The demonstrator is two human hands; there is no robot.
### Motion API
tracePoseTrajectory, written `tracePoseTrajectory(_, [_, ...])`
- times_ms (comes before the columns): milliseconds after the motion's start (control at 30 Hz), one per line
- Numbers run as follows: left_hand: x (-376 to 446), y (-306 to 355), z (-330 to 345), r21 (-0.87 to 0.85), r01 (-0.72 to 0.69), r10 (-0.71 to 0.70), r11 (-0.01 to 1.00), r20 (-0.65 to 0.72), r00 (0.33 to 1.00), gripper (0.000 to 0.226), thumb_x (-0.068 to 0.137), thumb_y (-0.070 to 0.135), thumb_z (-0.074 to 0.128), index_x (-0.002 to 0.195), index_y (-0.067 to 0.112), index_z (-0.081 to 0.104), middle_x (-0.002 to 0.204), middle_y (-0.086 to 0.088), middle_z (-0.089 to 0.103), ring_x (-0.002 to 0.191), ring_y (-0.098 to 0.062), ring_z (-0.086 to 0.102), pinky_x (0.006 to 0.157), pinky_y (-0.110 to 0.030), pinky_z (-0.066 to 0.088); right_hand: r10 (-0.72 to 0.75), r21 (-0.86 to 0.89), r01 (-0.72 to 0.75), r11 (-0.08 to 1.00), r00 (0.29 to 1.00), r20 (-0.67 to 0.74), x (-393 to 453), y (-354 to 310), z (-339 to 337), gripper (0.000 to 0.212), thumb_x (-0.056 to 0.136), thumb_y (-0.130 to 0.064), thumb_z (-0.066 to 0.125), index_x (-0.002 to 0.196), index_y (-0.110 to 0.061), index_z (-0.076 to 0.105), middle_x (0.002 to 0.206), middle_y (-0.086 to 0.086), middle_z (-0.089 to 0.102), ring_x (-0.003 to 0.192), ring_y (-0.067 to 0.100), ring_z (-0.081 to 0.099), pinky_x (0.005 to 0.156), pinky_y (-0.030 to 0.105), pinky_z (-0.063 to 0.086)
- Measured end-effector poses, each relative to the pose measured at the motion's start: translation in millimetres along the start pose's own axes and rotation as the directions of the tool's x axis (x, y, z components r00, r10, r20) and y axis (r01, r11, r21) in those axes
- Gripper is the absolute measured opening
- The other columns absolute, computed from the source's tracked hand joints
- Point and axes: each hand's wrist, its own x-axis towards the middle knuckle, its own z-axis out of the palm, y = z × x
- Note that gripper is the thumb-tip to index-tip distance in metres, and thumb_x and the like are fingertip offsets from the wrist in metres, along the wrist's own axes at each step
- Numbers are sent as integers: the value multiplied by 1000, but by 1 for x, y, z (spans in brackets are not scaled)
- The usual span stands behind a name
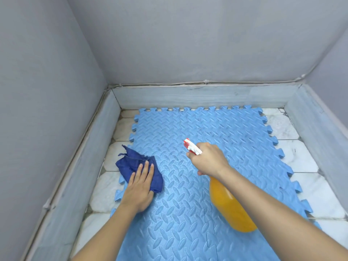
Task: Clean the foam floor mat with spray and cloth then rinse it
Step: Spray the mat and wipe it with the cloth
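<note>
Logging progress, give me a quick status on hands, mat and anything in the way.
Left hand flat on dark blue cloth, pressing it to the foam mat. Right hand gripping orange spray bottle, nozzle aimed at mat. Nothing in the way.

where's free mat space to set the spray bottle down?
Free: far mat between the wall skirting and right hand; near mat between the forearms. Crowded: left edge, where left hand presses the cloth; bottle on the right.

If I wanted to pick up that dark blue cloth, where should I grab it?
Probably the bunched far corner of the dark blue cloth, coming from the wall side. It sticks up off the light blue foam mat, and the left hand covers the near half.
</note>
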Motion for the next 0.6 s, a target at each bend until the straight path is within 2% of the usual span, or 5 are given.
tracePoseTrajectory(100, [0, 3, -1, 3, 13, -13, 1000, -4, 1000, 81, 73, 35, 4, 148, 17, -19, 153, 3, -28, 135, -10, -29, 115, -34, -9, -56, -33, 57, 998, 998, 18, -7, -2, 1, 24, 92, -43, 51, 77, -25, 48, 68, 0, 66, 47, 11, 65, 61, 30, 44])
tracePoseTrajectory(167, [0, 2, 1, 16, 16, -16, 1000, 6, 1000, 81, 72, 36, 2, 148, 17, -20, 154, 3, -28, 135, -11, -29, 115, -34, -9, -22, -40, 21, 999, 1000, -18, -8, 6, -1, 27, 94, -42, 48, 74, -24, 46, 67, 0, 63, 50, 15, 64, 57, 29, 42])
tracePoseTrajectory(300, [4, 0, 0, 26, 11, -12, 1000, 55, 998, 83, 70, 35, 1, 147, 12, -20, 157, 1, -24, 145, -18, -21, 117, -38, -7, 198, 160, -175, 971, 970, -143, -10, 40, -26, 27, 93, -35, 50, 72, -18, 46, 59, 1, 56, 49, 22, 66, 51, 27, 45])
tracePoseTrajectory(433, [5, 1, 2, 43, 29, -32, 999, 75, 997, 80, 76, 32, 13, 143, 10, -26, 155, 1, -28, 145, -19, -21, 118, -39, -6, 413, 443, -298, 845, 890, -190, -19, 82, -55, 27, 88, -33, 61, 72, -13, 51, 57, 4, 57, 46, 25, 64, 65, 44, 59])
tracePoseTrajectory(600, [5, 1, 3, 82, 30, -36, 996, 69, 997, 78, 93, 32, 27, 136, 9, -34, 155, 0, -29, 145, -18, -22, 118, -38, -4, 544, 543, -350, 763, 802, -247, -32, 116, -68, 24, 85, -31, 63, 72, -12, 56, 62, 8, 61, 40, 22, 56, 65, 46, 59])
